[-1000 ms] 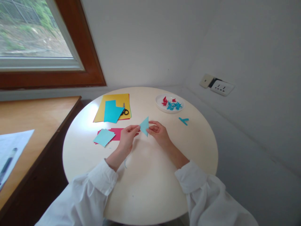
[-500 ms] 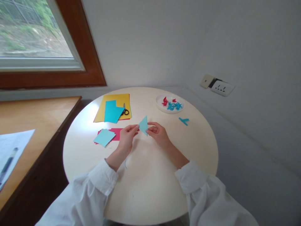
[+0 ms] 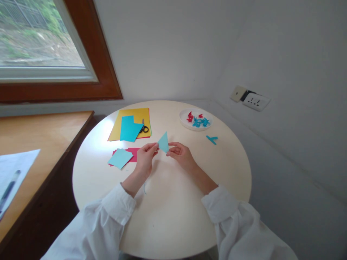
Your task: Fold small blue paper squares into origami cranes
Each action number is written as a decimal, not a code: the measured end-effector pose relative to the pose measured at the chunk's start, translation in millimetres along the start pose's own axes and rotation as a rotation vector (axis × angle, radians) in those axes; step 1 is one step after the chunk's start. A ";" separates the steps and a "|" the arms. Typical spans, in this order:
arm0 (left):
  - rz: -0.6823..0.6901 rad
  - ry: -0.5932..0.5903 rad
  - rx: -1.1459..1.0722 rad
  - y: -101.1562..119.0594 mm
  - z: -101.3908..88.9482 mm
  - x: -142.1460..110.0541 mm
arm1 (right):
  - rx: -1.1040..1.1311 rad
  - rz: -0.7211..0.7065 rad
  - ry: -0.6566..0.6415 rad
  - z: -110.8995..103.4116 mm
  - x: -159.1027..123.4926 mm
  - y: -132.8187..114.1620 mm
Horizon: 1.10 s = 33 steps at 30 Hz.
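Observation:
A light blue sheet of paper [image 3: 163, 143], folded to a triangle, is held up between my two hands above the middle of the table. My left hand [image 3: 146, 156] pinches its left corner between thumb and fingers. At its right edge is my right hand [image 3: 181, 154], with the thumb at the lower corner and the index finger along the side. Left of my left hand lie light blue paper squares [image 3: 120, 158] on top of pink paper [image 3: 132, 154].
Yellow paper [image 3: 115, 127] lies at the back left under a blue sheet [image 3: 127, 128] and scissors [image 3: 145, 128]. A white plate [image 3: 184, 123] holds red folded pieces [image 3: 190, 116] and blue ones [image 3: 199, 122]. Blue strips [image 3: 211, 139] lie nearer, and a wooden desk [image 3: 54, 137] stands left.
Both hands have shifted slightly left with the folded paper, which has turned a little. My right thumb has slid toward its lower corner.

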State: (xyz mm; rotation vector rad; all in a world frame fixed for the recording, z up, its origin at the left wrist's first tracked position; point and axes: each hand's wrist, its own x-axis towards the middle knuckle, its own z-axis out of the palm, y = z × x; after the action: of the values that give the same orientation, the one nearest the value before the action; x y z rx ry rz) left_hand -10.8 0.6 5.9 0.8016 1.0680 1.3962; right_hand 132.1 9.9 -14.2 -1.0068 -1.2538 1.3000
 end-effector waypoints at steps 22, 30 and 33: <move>-0.010 -0.011 0.008 3.0 0.5 -0.8 | -0.053 -0.006 -0.027 0.4 0.2 1.1; -0.010 -0.040 0.034 -3.6 -1.6 2.4 | -0.165 -0.044 0.036 -1.7 2.6 2.0; -0.003 -0.036 0.061 -5.3 -1.2 3.0 | -0.166 -0.070 0.070 -1.5 3.6 1.6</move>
State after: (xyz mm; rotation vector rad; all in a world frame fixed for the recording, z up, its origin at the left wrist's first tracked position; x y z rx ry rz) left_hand -10.3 3.0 0.2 0.8661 1.0879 1.3474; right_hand 132.9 13.8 -15.7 -1.1055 -1.3477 1.1113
